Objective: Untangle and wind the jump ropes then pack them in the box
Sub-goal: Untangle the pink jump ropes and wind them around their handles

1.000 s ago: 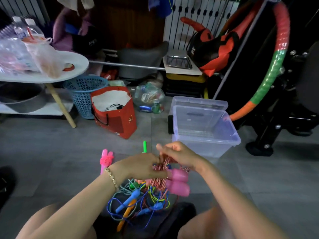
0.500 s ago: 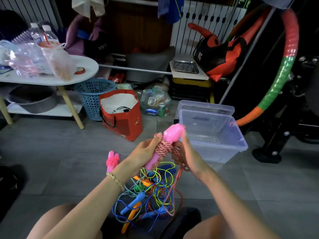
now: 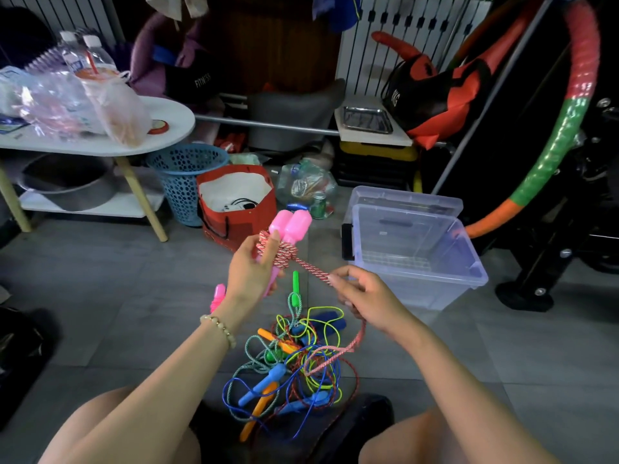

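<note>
Left hand (image 3: 249,269) fingers grip the pink handles (image 3: 289,226), upright, w/ rope (image 3: 310,267) wound around. Right hand (image 3: 363,294) fingers pinch the rope just right of the handles; box (image 3: 469,262) lies further right.

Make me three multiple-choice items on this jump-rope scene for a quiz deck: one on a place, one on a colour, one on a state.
1. Where is the clear plastic box?
A. on the white table
B. on the floor, right of the hands
C. on the person's lap

2. What colour are the handles in the left hand?
A. pink
B. blue
C. orange

3. The box is:
A. lidded shut
B. full of ropes
C. open

Answers: 1 B, it sits on the grey floor. 2 A, both are pink. 3 C, its top is uncovered, no ropes visible inside.
</note>
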### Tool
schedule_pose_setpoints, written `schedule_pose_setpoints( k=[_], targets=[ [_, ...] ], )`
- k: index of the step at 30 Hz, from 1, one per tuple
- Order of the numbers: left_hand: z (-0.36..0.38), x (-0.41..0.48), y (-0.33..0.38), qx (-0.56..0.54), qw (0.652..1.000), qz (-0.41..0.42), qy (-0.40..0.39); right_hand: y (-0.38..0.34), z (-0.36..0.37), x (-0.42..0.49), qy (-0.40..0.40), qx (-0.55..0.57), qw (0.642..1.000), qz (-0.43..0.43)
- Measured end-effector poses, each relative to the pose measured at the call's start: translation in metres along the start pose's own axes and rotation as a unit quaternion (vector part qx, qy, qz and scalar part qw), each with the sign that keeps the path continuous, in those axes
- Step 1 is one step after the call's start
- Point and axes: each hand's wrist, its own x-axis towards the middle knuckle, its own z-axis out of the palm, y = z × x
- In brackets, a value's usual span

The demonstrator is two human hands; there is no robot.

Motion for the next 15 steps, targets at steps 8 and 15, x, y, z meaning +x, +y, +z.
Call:
schedule_pose_setpoints(
  k=[8, 15],
  targets=[
    [0.005, -0.011, -0.011, 0.334, 0.927, 0.112, -0.126, -0.001, 0.001, -0.002, -0.011, -0.079, 0.994, -0.077],
    [0.012, -0.033, 0.003, 0.466, 0.822, 0.173, -0.278, -0.002, -0.010, -0.001, 0.026, -0.074, 0.993, -0.085]
  ],
)
